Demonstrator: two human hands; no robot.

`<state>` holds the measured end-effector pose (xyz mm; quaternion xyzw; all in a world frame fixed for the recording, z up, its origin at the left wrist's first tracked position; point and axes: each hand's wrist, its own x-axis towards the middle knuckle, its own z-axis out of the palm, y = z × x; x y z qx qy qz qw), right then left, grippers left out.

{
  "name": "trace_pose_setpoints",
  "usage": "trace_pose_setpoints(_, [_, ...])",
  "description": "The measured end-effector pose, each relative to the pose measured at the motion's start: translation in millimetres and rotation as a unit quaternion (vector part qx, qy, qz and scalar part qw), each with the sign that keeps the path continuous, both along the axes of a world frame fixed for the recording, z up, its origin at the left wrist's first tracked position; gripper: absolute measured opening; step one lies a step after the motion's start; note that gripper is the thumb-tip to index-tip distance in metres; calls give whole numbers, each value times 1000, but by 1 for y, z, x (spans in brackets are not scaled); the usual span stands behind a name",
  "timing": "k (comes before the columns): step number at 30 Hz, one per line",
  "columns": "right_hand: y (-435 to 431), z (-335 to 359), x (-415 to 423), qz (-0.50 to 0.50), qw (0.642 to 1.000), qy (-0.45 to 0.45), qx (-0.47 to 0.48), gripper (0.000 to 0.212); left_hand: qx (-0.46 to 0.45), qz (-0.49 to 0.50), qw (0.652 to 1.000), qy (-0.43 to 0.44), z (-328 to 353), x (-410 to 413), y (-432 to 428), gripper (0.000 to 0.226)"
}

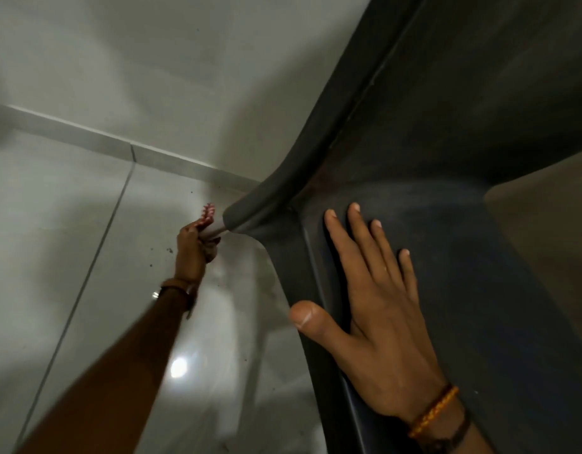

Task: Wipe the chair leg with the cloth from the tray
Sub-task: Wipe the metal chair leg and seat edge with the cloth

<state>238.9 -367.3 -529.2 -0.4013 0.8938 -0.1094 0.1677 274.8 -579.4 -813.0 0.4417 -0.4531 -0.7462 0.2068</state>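
A dark grey plastic chair fills the right side of the head view, seen from close above. One chair leg runs down and left toward the floor. My left hand is closed around the leg's lower end with a red-and-white cloth pressed against it; only the cloth's fringed edge shows above my fingers. My right hand lies flat on the chair's dark surface, fingers spread, holding nothing. The tray is out of sight.
Glossy pale floor tiles with a grout line stretch to the left. A light skirting strip meets a pale wall behind. Small dark specks of dirt lie on the floor near my left hand.
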Motion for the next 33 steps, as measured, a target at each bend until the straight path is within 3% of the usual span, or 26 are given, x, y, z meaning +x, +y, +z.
trace_pose_setpoints(3, [1, -3, -3, 0, 1000, -2, -12, 104, 26, -63, 997, -37, -27, -2, -14, 34])
trace_pose_setpoints(5, [1, -5, -3, 1, 1000, 0, -17, 106, 8, -41, 998, -40, -22, -2, -6, 39])
trace_pose_setpoints(10, [2, -6, -4, 4, 1000, 5, -8, 109, -71, 86, 992, 61, 61, 5, 42, 44])
trace_pose_setpoints(14, [3, -6, -4, 8, 1000, 10, 11, 110, -46, 130, 984, 112, 129, 15, 74, 41])
trace_pose_setpoints(24, [3, -3, -6, 13, 999, 17, 28, 111, -86, 54, 995, -13, 183, 48, 62, 34])
trace_pose_setpoints(27, [4, -4, -6, 11, 999, 21, 30, 110, -64, 25, 997, -34, 189, 58, 48, 26])
trace_pose_setpoints(33, [6, -10, -7, 6, 1000, 15, 19, 107, 61, 63, 996, -18, 199, 108, 14, 36])
